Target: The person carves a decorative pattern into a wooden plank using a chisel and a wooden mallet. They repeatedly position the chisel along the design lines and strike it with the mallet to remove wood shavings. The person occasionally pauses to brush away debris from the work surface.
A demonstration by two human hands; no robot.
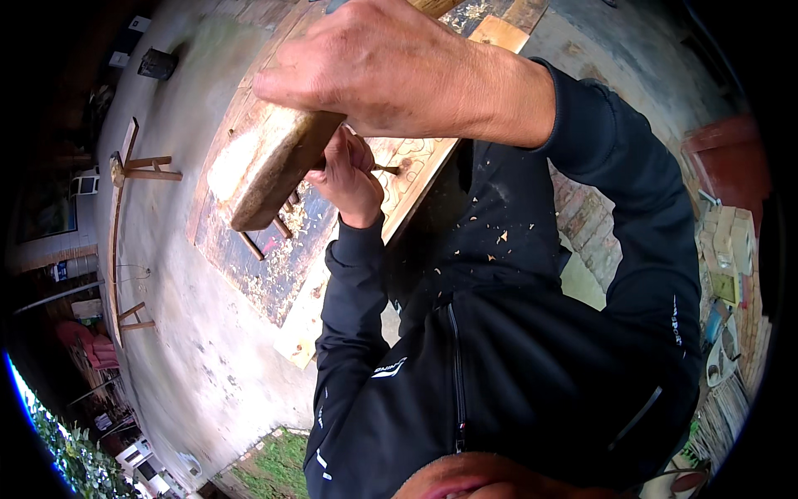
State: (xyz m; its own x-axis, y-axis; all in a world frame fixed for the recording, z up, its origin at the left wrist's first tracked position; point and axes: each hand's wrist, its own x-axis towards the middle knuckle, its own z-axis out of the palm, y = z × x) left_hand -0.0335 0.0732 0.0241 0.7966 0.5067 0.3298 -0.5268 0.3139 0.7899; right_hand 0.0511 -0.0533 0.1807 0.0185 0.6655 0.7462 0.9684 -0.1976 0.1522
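Note:
Raised close to the camera, my right hand is closed on a block-headed wooden mallet; its handle is hidden by the hand. The mallet head hangs above the bench and covers part of my left hand, whose fingers are wrapped round a chisel. Only the chisel's dark lower end shows, pointing at the board. A pale wooden board lies along the near edge of the bench, with curved outlines drawn or cut into its face near the chisel. I cannot tell whether the tip touches the wood.
Several tool handles and wood shavings lie on the worn workbench. A long wooden bench stands on the concrete floor at left, a black bucket beyond it. Stacked pale blocks sit at right.

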